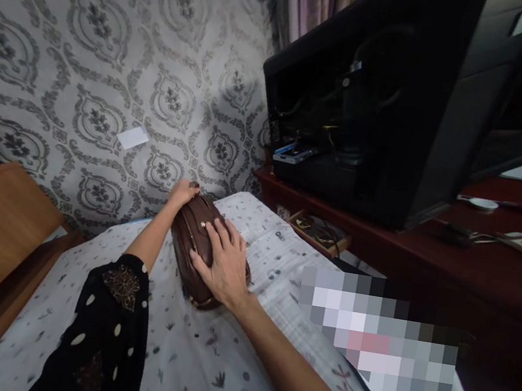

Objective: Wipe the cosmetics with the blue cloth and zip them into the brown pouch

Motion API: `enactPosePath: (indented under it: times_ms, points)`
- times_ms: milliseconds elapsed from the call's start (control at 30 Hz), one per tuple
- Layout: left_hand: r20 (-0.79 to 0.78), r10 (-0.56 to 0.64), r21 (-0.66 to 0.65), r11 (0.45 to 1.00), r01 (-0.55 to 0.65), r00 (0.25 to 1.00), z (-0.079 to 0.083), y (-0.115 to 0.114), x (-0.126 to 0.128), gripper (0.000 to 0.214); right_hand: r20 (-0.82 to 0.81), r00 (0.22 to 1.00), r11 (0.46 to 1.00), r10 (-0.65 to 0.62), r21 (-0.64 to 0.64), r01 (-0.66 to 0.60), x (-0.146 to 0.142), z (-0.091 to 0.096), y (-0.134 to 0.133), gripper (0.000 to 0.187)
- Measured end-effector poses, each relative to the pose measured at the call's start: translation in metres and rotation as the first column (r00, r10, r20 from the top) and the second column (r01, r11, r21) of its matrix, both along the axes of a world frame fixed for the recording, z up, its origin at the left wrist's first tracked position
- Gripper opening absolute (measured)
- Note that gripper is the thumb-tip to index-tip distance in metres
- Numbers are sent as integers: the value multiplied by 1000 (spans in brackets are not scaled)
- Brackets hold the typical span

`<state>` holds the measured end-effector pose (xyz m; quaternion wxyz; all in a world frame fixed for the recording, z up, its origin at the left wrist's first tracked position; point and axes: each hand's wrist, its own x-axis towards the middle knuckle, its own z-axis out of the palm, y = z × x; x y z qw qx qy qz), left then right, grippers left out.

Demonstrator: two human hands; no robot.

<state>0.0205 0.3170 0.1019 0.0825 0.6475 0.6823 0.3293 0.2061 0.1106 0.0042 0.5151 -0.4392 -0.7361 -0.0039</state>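
Handbag (187,240), brown, near the printed cloth (194,370)'s far edge

Left hand (184,192)'s grip pinches its far end; right hand (225,262) lies across it, grip released, fingers spread; rightward, a drawer (343,243) juts beneath the desk (382,241)'s edge.

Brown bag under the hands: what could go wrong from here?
The right hand lies spread over the brown bag rather than wrapped round it, so the bag might slip or turn under a push. The patterned cloth beneath could bunch up if the bag is dragged. The left hand is at the bag's far end, its hold partly hidden, so a weak grip there could go unnoticed.
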Motion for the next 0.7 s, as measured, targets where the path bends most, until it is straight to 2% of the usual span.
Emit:
enactPosePath:
  times_ms: [133,400,533,700]
  points:
    - [20,39,28,999,-40,999,0,-8,3,17,-2,1000,1000,6,-22,-6,0,1,0,58]
    - [201,-146,52,989,138,969,4,-26,5,22,21,1000,1000,12,-29,-12,0,1,1,62]
    - [273,-194,49,981,188,942,4,-37,-4,28,21,1000,1000,8,-9,-8,0,-1,3,62]
    - [333,-169,93,985,146,928,-5,-56,-25,34,6,1000,1000,0,31,0,0,-4,4,58]
